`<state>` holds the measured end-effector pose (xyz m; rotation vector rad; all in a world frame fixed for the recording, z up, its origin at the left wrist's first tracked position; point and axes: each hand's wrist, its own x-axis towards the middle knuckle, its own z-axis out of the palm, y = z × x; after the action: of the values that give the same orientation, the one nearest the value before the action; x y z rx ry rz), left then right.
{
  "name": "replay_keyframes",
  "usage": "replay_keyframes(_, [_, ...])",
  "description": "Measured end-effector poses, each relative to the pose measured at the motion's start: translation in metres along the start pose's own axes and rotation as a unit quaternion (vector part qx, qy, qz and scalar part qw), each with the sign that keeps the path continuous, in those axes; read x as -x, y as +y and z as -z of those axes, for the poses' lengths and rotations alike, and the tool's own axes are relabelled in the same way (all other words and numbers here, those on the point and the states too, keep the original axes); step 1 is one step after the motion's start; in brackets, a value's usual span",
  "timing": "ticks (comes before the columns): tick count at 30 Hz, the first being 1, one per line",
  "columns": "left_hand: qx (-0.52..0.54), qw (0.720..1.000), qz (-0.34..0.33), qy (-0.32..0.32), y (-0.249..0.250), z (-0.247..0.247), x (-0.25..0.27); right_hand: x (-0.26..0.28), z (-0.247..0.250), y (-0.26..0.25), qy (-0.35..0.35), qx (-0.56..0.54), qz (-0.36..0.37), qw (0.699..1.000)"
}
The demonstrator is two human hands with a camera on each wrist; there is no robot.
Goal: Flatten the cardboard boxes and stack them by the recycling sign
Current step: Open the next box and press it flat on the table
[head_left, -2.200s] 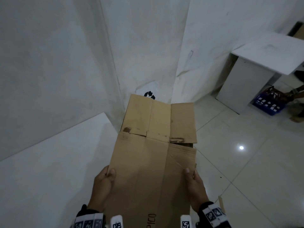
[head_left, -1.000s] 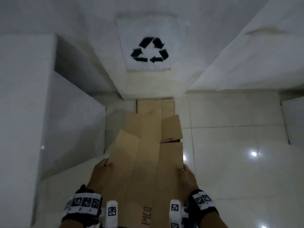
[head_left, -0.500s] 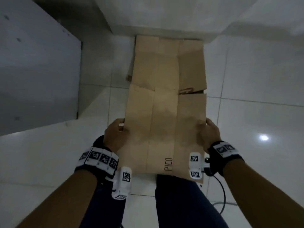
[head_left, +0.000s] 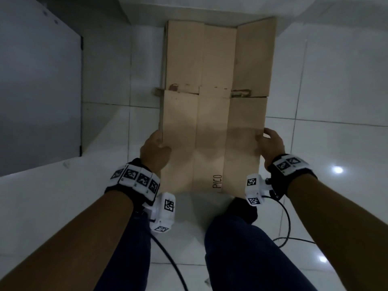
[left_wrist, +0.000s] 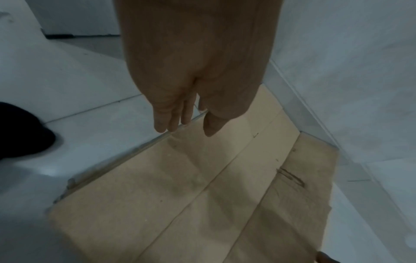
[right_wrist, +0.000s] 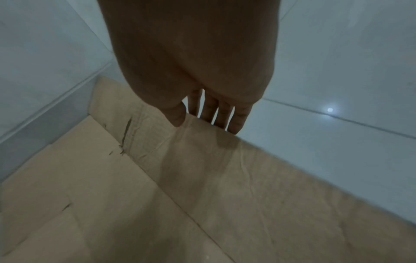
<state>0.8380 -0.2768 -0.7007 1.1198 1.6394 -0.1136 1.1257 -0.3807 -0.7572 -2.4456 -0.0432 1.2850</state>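
Two-handed grip: pinching the flattened box [head_left: 212, 122] at its long side edges, left hand [head_left: 155, 148] on the left edge with thumb on top, right hand [head_left: 270, 141] on the right edge the same way, remaining fingers reaching down past the edge. Holding the near end raised over the knees; far end resting low at the foot of the wall [head_left: 210, 7]. Probably laying it on another flattened sheet, judging by the doubled edge along the left side; not certain.

Doing it well, as a judgement:
- Lowering the near end level, both sides together, to avoid skewing.
- Sliding the far edge square against the wall before letting go.
- Pulling fingers out sideways from under the edges just before touchdown.
- Pressing along the creases afterwards, since the far flaps are looking slightly lifted.

Edges and room:
- Lying close to the grey panel [head_left: 37, 80] on the left, with a strip of floor [head_left: 315, 91] between.
- Finding open tile on the right for withdrawing the right hand.
- Watching the cable [head_left: 285, 217] trailing from the right wrist, and the foot [left_wrist: 22, 133] near the box's near left corner.
- Not seeing the recycling sign in these views.
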Motion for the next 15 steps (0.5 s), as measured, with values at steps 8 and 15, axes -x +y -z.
replay_keyframes(8, [-0.047, 0.993, -0.002, -0.111, 0.067, 0.093, 0.097, 0.113, 0.074, 0.001, -0.009, -0.063, -0.052, 0.997])
replay_keyframes(15, [-0.047, 0.989, -0.019, -0.136, 0.130, 0.187, 0.222, 0.285, 0.118, -0.026, -0.039, -0.035, -0.013, 0.999])
